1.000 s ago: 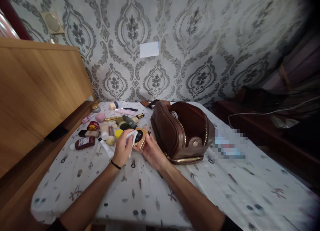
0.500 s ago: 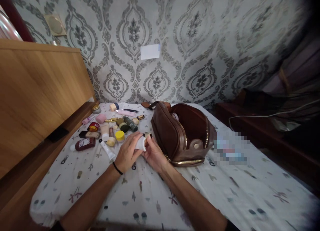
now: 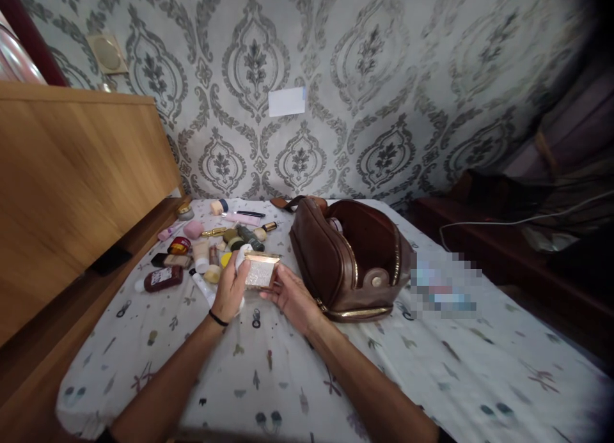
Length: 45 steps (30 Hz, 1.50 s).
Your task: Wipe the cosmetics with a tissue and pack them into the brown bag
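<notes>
Between my hands is a gold-edged makeup compact (image 3: 259,272) with a glittery silver face turned towards me. My left hand (image 3: 231,288) is closed around its left side, with a crumpled white wipe (image 3: 241,256) bunched under the fingers. My right hand (image 3: 296,300) pinches the compact's right edge between thumb and fingers. Just right of that hand stands a brown leather toiletry bag (image 3: 319,251), unzipped and gaping, with a small round item (image 3: 335,224) inside. Left of my hands lie several cosmetics, among them a white tube (image 3: 203,289) and a yellow-lidded jar (image 3: 226,259) partly hidden by my left hand.
A dark red bottle (image 3: 164,277), a pink sponge (image 3: 194,229) and a dark green tube (image 3: 250,236) lie on the patterned white cloth (image 3: 288,379). A wooden cabinet (image 3: 81,194) borders the left side. Patterned wallpaper (image 3: 300,158) rises behind. A blurred-out patch (image 3: 444,286) lies right of the bag.
The compact has been turned so that its glittery face shows. My left hand has shifted slightly left, and the white wipe now sits behind the compact's left edge.
</notes>
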{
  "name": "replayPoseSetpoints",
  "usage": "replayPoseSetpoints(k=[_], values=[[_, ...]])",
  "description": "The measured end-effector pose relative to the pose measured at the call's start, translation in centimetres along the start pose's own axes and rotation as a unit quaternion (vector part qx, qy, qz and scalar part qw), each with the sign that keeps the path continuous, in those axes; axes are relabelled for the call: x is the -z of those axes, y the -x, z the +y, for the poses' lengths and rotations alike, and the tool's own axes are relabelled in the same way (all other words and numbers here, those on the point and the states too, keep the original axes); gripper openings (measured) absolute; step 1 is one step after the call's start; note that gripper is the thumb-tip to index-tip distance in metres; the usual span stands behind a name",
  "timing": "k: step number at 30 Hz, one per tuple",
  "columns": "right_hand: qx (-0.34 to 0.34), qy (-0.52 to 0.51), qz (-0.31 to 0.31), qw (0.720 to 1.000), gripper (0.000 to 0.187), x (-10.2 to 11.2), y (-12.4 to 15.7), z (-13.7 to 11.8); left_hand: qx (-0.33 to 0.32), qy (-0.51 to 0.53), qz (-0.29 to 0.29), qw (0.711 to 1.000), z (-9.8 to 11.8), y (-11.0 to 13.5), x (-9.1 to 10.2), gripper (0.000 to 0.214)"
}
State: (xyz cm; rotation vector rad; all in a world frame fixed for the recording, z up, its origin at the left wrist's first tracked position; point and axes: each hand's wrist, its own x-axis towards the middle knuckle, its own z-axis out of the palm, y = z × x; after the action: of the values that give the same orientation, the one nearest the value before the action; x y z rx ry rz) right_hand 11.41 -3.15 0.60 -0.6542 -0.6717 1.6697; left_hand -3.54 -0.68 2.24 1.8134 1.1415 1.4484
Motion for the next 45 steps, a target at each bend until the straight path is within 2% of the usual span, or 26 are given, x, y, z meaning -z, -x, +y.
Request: replayPoseSetpoints(k=[3, 7, 11, 17, 21, 27, 32, 35, 40, 42, 45], values=[[-0.009, 0.002, 0.0, 1.0, 0.046, 0.1, -0.1, 0.2, -0.01, -0.022, 0.011, 1.0, -0.4, 0.0, 0.1, 0.037], [-0.021, -0.003, -0.028, 0.999, 0.041, 0.0, 0.0, 0.5, -0.048, -0.051, 0.024, 0.997, -0.9, -0.2, 0.3, 0.04], [-0.037, -0.001, -0.055, 0.998, 0.042, -0.1, 0.1, 0.6, -0.065, -0.077, 0.012, 0.995, -1.0, -0.3, 0.4, 0.043], [-0.038, 0.003, -0.063, 0.997, 0.041, 0.0, 0.0, 1.1, -0.088, -0.154, -0.03, 0.984, -0.2, -0.1, 0.2, 0.041], [-0.033, -0.011, -0.065, 0.997, 0.038, 0.1, 0.0, 1.3, -0.11, -0.218, -0.044, 0.969, 0.1, 0.4, -0.2, 0.041], [-0.03, -0.068, -0.059, 0.996, 0.032, 0.0, 0.1, 1.4, -0.19, -0.292, -0.073, 0.935, 0.1, 0.8, -0.6, 0.044], [-0.057, -0.139, -0.037, 0.988, 0.027, -0.1, -0.4, 0.8, -0.248, -0.325, -0.143, 0.902, 0.5, 1.0, -0.7, 0.046], [-0.053, -0.165, -0.017, 0.985, 0.027, 0.0, -0.5, 0.1, -0.29, -0.305, -0.171, 0.891, 0.9, 1.2, -0.8, 0.038], [-0.046, -0.145, -0.031, 0.988, 0.03, 0.2, -0.5, -0.3, -0.329, -0.227, -0.135, 0.907, 1.6, 1.4, -1.0, 0.014], [-0.03, -0.146, -0.022, 0.989, 0.029, 0.3, -0.5, -0.1, -0.326, -0.216, -0.114, 0.913, 1.7, 1.4, -1.0, 0.013], [-0.044, -0.142, -0.006, 0.989, 0.027, 0.3, -0.7, 0.0, -0.308, -0.218, -0.083, 0.922, 1.6, 1.3, -1.0, 0.014]])
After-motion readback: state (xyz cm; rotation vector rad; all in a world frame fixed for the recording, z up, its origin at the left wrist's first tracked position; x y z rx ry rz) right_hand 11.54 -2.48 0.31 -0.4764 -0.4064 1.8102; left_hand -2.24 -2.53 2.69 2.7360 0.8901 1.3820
